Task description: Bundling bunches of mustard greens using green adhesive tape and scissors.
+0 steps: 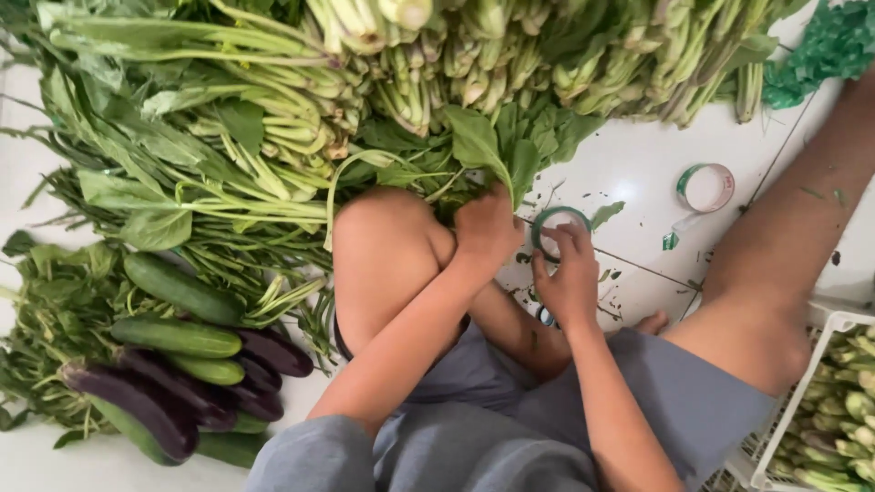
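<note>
Left hand (488, 228): closed around the stems of a leafy bunch (497, 150), just above the raised knee
Right hand (570, 278): fingers pinched on the rim of a green tape roll (556, 228), held just beside the bunch; a pulled strip may be there, but it is too small to tell
Bunch: on the white floor (638, 155), leaves spread towards the big greens pile (273, 100)
Second tape roll (706, 187): flat on the floor, well apart to the right
Left side: cucumbers (178, 335) and aubergines (150, 401) lying together on loose greens
Right edge: white crate (820, 364) holding stalks
</note>
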